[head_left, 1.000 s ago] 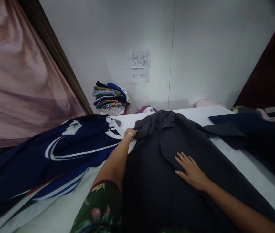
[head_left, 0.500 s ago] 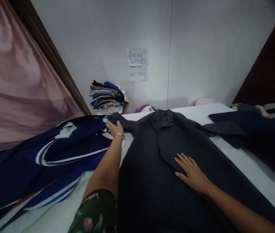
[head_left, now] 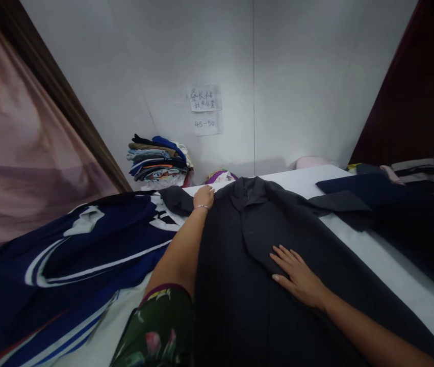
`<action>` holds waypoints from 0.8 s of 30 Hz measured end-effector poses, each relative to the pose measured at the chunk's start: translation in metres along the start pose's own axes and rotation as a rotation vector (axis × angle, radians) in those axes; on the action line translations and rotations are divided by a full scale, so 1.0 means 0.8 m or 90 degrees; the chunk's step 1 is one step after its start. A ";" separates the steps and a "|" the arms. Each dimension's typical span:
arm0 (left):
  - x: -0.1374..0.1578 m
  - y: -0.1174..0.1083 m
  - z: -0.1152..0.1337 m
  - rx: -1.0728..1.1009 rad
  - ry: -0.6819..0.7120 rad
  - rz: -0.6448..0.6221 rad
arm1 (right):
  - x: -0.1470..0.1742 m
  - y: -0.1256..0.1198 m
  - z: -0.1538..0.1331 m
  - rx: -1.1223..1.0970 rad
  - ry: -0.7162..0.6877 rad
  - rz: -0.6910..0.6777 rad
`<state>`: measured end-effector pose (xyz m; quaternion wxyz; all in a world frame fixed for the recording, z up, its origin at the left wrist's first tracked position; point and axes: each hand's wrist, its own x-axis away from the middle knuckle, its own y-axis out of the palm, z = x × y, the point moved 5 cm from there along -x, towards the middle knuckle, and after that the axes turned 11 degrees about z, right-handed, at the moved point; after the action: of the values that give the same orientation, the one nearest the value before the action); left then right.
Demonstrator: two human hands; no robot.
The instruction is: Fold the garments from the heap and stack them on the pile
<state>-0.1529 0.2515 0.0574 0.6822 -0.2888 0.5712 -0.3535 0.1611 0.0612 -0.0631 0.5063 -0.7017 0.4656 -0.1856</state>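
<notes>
The dark grey coat [head_left: 235,280] lies spread beneath the right fingers, as half a second ago; the left hand [head_left: 204,197] has moved inward from the sleeve's end to near the shoulder. Right hand [head_left: 297,275] rests flat, fingers slightly apart; left fingers are curled, but whether they grip cloth I cannot tell. Beyond both hands' fingers stands a pale wall [head_left: 297,76]; below them, a white table [head_left: 345,232]; past the left fingers, folded clothes [head_left: 159,160].
</notes>
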 end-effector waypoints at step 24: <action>0.153 0.028 0.073 0.063 0.099 -0.214 | -0.007 -0.010 -0.010 0.009 0.010 -0.031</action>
<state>-0.0799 0.1646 -0.0201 0.5806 -0.3179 0.5480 -0.5114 0.1563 0.0618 -0.0511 0.5029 -0.7077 0.4512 -0.2068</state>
